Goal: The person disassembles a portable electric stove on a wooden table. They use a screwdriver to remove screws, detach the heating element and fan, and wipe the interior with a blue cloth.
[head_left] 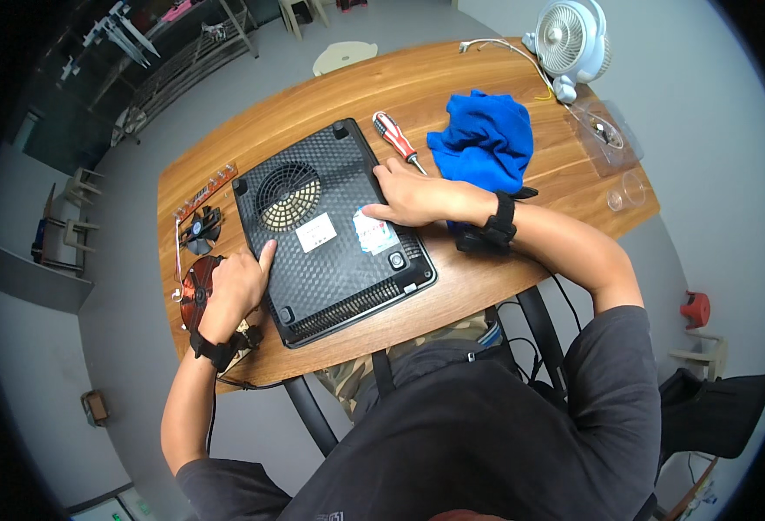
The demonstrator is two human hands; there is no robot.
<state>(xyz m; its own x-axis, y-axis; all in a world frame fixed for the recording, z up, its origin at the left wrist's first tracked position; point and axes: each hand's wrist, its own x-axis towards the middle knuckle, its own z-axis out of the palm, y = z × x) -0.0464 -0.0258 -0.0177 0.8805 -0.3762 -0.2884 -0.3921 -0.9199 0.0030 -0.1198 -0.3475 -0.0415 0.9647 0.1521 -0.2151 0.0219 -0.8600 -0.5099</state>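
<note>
A black induction cooker casing (pixel 334 260) lies underside up on the wooden table, with a round vent grille (pixel 288 196), pale labels and round feet showing. My left hand (pixel 235 286) grips its left edge, thumb on top and fingers partly hidden. From the right, my right hand (pixel 408 195) holds the opposite edge, its thumb resting on the underside near a label. Beneath and beside my left hand lies a copper coil (pixel 195 291), partly covered. A red and white screwdriver (pixel 393 135) sits just beyond my right hand.
A crumpled blue cloth (pixel 484 139) lies right of the screwdriver. Left of the casing are a small black fan (pixel 201 231) and a narrow parts strip (pixel 207 191). A white desk fan (pixel 566 43), clear plastic tray (pixel 606 139) and clear cup (pixel 632 189) stand at the right.
</note>
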